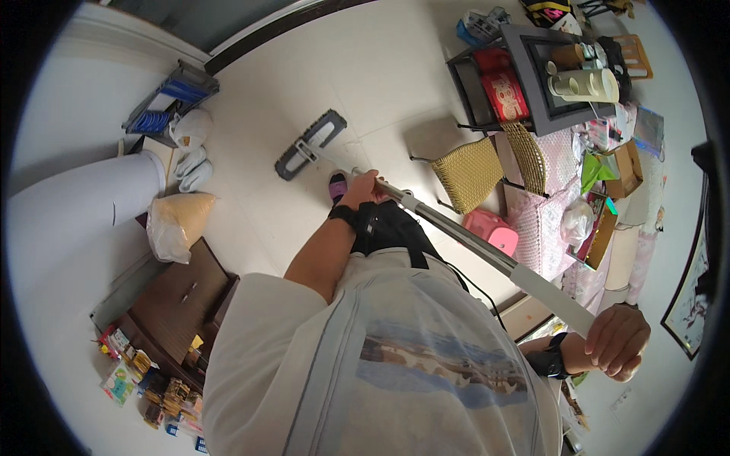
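I hold a flat mop with a long silver pole in both hands. My left hand grips the pole low down, close to my feet. My right hand is closed around the pole's white upper end at the lower right. The grey rectangular mop head lies flat on the pale tiled floor, ahead of me. A dark band sits on each wrist. My light shirt fills the lower middle of the view.
A woven yellow chair and a pink stool stand right of the pole. A dark shelf unit holds red boxes. At left are a brown cabinet, a tan plastic bag and a blue rack.
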`<act>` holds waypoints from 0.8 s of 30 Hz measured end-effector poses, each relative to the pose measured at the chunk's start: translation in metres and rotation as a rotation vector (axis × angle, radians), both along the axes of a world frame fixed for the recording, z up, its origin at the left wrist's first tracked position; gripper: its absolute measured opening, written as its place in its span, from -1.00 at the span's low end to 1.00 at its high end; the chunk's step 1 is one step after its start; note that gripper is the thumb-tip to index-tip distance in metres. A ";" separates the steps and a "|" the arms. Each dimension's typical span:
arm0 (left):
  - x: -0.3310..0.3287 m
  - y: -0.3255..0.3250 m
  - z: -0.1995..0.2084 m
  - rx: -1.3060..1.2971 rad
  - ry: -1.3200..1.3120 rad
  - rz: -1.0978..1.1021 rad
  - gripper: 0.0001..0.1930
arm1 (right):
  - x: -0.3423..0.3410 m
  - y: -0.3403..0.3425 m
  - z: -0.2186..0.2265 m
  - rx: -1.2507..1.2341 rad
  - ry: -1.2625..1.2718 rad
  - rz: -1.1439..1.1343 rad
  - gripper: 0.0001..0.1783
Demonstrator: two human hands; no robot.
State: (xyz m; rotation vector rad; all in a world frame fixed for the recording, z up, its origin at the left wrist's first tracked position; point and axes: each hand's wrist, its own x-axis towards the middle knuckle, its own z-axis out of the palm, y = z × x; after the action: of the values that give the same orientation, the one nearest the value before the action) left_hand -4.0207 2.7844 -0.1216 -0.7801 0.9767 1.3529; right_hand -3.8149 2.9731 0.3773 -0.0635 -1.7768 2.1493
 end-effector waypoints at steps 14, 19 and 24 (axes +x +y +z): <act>0.071 0.221 0.031 0.223 0.257 -0.014 -0.91 | 0.117 0.132 -0.081 0.069 0.203 0.028 -0.63; 0.129 0.314 0.017 0.292 -0.036 -0.153 -0.89 | 0.176 0.126 -0.070 0.114 0.040 -0.535 -0.50; 0.192 0.360 0.013 0.371 0.022 -0.526 -0.86 | 0.216 0.119 -0.061 0.138 -0.005 -0.819 -0.48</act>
State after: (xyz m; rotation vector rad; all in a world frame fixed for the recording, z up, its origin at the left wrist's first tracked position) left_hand -3.8285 3.1448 -0.1089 -0.2034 0.8368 1.0335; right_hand -3.5992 3.0918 0.3160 -0.6392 -1.5156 1.4322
